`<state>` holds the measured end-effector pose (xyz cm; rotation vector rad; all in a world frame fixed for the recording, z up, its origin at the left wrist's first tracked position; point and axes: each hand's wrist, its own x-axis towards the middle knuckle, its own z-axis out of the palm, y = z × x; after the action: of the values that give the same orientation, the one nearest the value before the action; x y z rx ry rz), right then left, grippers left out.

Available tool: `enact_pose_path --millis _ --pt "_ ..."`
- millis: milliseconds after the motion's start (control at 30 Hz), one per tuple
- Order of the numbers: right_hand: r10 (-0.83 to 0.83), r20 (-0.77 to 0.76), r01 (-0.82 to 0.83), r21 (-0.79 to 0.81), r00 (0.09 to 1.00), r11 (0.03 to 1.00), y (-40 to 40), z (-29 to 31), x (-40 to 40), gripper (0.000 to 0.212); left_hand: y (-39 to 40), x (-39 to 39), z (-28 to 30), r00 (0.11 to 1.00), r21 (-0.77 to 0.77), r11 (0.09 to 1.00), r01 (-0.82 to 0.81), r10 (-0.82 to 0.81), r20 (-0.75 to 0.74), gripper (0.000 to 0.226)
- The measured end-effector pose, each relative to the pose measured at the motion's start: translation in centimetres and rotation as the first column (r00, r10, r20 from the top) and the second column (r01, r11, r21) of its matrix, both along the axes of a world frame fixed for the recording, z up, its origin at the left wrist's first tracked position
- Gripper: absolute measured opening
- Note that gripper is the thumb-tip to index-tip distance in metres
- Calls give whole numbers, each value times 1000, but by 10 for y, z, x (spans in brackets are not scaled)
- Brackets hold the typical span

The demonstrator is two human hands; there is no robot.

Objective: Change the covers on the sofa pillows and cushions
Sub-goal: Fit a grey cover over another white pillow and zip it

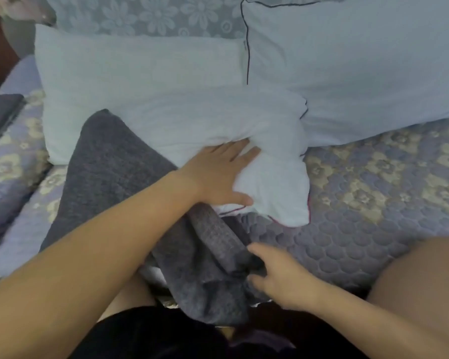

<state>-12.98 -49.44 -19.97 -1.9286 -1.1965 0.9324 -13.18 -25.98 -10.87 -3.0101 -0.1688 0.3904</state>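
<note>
Left hand (pixel 218 174) presses flat, fingers straight, on the white pillow (pixel 275 174), probably steadying it, while the right hand (pixel 283 278), just below the pillow, pinches the grey cover (pixel 109 161) at its bunched mouth.

light: dim, flat, bluish cast | shadows: soft, under near white crumpled fabric pillow (pixel 244 130) | focus: whole frame soft, right hand (pixel 283 278) smeared | edges: wide-angle bending at far left, right corners

pillow (pixel 218 117): is looking like smooth white cloth, creasing softly
cover (pixel 109 164): is showing a coarse, fuzzy grey weave (matt)
sofa seat (pixel 360 229): is showing quilted, stitched matt cloth
</note>
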Motion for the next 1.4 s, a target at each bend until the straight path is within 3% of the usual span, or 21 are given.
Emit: enact_pose_path --millis 67,133,200,267,333,433,533,600,700,733,800,833,900,967,1033,1100,1167,1233,1267,1300,1400 --pt "-4 -11 4 -5 1000 1000 4 -5 -9 28 -3 24 4 999 37 999 -29 28 15 113" --pt "-64 180 50 81 982 995 7 -6 -6 25 -12 35 3 999 33 999 -32 32 19 104" --pt "-148 342 56 264 928 963 8 -1 7 24 -29 19 5 983 -183 976 119 -89 162 72" --pt "-124 331 -25 413 935 910 9 10 15 16 -46 -21 16 945 -448 861 240 -103 310 42" --pt "-5 239 -106 449 971 887 9 18 11 10 -52 -68 32 988 -559 818 137 -69 141 36" --pt "96 29 -100 291 995 951 17 28 2 6 -42 -127 42 943 -355 925 -134 9 -332 56" --pt "221 63 -226 100 973 969 39 37 1 16 -35 -141 41 794 -237 953 -187 5 -608 32" --pt "361 53 -361 6 931 932 49 46 -2 16 -25 -135 42 793 -312 927 -210 -25 -609 20" --pt "485 -57 -488 -117 873 865 49 63 5 67 -10 -116 64 875 -518 767 -379 114 -471 23" --pt "493 -87 -501 -137 866 855 47 69 11 64 -9 -108 71 893 -570 716 -405 175 -414 25" --pt "397 -126 -410 -90 909 908 43 80 25 40 -14 -91 77 909 -670 615 -416 276 -312 22" --pt "267 -213 -275 -7 940 961 43 81 33 29 -17 -83 79 901 -700 570 -430 322 -291 21" --pt "-8 -544 110 156 839 982 45 76 45 25 -21 -68 82 874 -715 508 -481 340 -346 23" --pt "-66 -706 304 217 705 928 52 69 45 29 -20 -57 84 855 -646 579 -497 199 -479 34" --pt "-90 -738 352 208 669 913 58 59 40 27 -23 -51 77 820 -508 740 -442 103 -563 40" --pt "-110 -743 367 191 660 910 61 54 40 26 -24 -49 66 811 -444 757 -479 188 -554 35" --pt "-65 -751 333 212 657 919 60 51 47 29 -21 -51 68 779 -542 573 -615 334 -531 36" --pt "11 -637 179 233 771 956 55 50 55 36 -9 -53 77 688 -632 292 -718 436 -580 39" --pt "57 -543 66 205 838 976 52 51 56 41 -4 -54 85 665 -640 234 -732 450 -596 36" --pt "117 -472 -45 160 874 986 51 54 56 49 1 -55 90 677 -636 274 -721 471 -565 32" --pt "231 -281 -217 81 931 973 54 62 47 70 0 -56 90 823 -486 668 -564 501 -267 17"
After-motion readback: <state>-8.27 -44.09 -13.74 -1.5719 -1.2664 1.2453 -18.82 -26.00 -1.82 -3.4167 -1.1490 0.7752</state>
